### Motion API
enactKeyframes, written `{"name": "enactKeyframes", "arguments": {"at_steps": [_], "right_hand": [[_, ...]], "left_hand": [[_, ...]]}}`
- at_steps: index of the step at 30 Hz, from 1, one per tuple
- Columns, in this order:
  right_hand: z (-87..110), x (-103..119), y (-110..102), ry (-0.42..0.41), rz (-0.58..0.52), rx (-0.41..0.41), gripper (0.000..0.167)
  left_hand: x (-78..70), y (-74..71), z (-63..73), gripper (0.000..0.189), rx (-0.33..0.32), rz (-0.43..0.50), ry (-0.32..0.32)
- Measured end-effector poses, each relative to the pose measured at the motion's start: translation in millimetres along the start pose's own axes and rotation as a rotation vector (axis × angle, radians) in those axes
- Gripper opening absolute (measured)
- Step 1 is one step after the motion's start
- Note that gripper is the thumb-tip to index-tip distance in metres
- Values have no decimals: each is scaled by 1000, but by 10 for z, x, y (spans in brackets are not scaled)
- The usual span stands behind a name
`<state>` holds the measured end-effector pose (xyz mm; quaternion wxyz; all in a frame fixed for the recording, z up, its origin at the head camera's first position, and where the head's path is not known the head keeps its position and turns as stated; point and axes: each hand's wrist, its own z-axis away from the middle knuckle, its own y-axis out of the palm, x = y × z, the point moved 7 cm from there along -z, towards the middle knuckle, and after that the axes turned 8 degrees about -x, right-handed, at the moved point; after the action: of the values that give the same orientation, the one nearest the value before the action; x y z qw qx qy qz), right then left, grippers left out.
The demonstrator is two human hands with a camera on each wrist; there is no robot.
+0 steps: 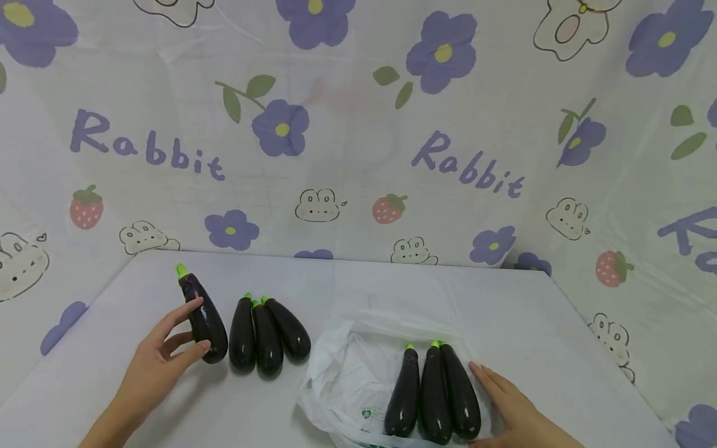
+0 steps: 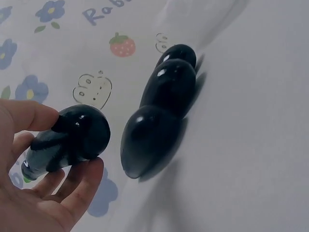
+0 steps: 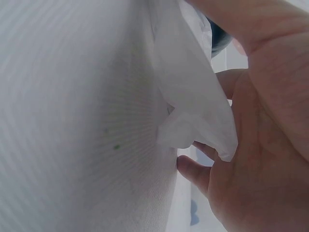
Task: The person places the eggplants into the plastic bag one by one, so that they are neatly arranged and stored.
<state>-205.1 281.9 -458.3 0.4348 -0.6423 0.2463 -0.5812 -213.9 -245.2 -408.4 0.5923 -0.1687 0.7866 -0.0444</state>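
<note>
My left hand (image 1: 150,367) grips a dark purple eggplant (image 1: 208,323) between thumb and fingers, its green stem pointing up and away. In the left wrist view the rounded end of this eggplant (image 2: 91,133) faces the camera. Just right of it, three more eggplants (image 1: 269,345) lie side by side on the white table. A thin white plastic bag (image 1: 330,379) spreads open, with three eggplants (image 1: 434,398) lying in it at its right side. My right hand (image 1: 515,407) rests against the bag's right edge, fingers extended; a fold of the bag (image 3: 193,92) hangs by the palm.
The white table (image 1: 560,348) ends at a back edge below a hanging cloth (image 1: 358,168) printed with flowers, rabbits and strawberries. More of the cloth runs down both sides of the table.
</note>
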Motion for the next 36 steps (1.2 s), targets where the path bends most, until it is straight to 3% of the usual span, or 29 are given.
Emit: {"name": "enactKeyframes", "arguments": {"at_steps": [18,28,36], "right_hand": [[-12,-32,18,-27,18,-12,122],[-20,-39,22,-13,26,-9,123],[-19,-9,14,-73,47,-27,120]], "left_hand": [[-81,193,55,67,66,-19,35],[-116,256,98,66,75,-4,0],[-117,295,111,66,83,3,-4]]}}
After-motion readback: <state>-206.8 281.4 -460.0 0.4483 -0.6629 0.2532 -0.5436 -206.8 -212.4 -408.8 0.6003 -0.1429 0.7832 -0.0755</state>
